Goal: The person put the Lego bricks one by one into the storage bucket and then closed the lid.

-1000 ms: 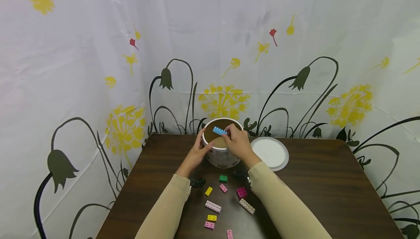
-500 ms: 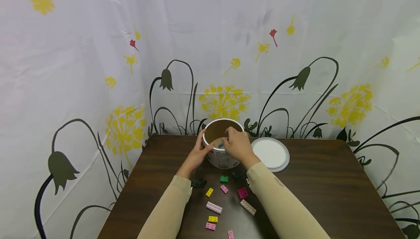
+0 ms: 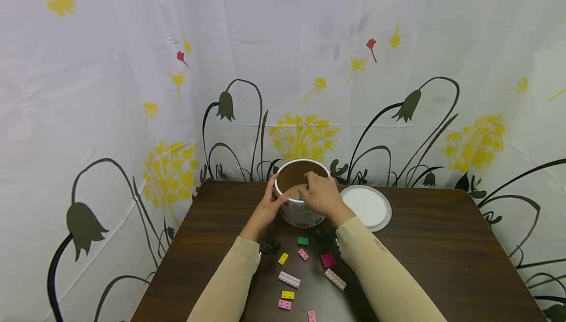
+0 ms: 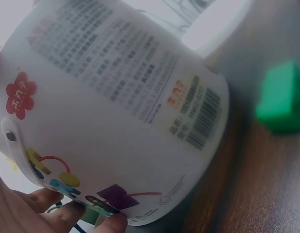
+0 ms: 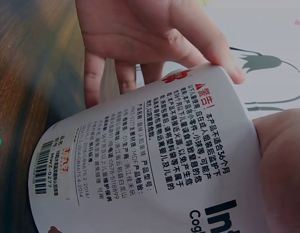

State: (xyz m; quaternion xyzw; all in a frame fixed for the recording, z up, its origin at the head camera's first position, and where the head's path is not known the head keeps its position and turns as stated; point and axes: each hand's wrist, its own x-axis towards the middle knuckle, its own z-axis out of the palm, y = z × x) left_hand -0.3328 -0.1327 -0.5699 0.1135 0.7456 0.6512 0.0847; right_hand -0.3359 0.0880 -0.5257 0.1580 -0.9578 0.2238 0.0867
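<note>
We wear long beige sleeves, plain and smooth, the left sleeve and the right sleeve both ending in a cuff at the wrist. Near the right cuff runs a small dark marking, too tiny to read. Black gear, a left wrist device and a right wrist device, sits under our wrists. Our left hand and right hand are bare.

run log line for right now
left hand: holds bucket | right hand: at bucket mouth, grip unclear | blue piece: barely visible | lid: off, on table right of bucket | loose bricks: on table
</note>
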